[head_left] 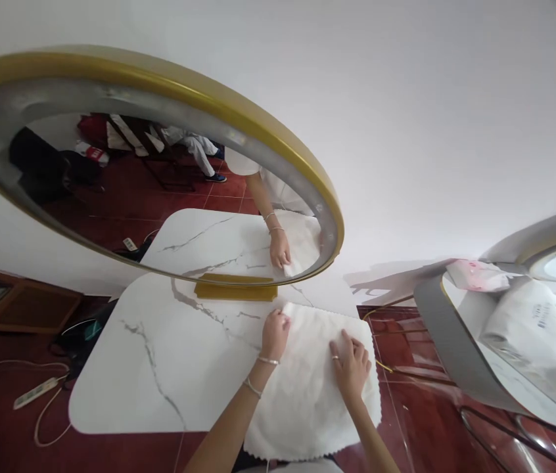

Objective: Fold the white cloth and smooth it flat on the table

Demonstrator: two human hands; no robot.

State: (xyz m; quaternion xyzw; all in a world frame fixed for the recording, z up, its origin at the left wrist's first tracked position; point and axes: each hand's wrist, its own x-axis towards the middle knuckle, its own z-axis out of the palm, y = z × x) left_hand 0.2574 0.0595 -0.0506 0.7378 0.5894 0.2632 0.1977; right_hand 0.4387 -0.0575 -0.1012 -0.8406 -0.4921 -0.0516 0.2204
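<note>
A white cloth (307, 401) lies spread over the right part of a white marble-patterned table (160, 368). My left hand (275, 334) is closed on the cloth's far left corner, near the base of the mirror. My right hand (350, 360) lies flat on the cloth with its fingers spread, a ring on one finger. Bracelets circle my left wrist. A large round gold-framed mirror (160, 164) stands on a gold base (235, 289) at the table's far edge and reflects my left hand and the cloth.
A white wall rises behind the table. The floor is dark red tile, with a power strip (36, 392) and cables at the left. A second mirror (519, 328) leans at the right, reflecting a white bag. A wooden frame (22, 303) lies at the far left.
</note>
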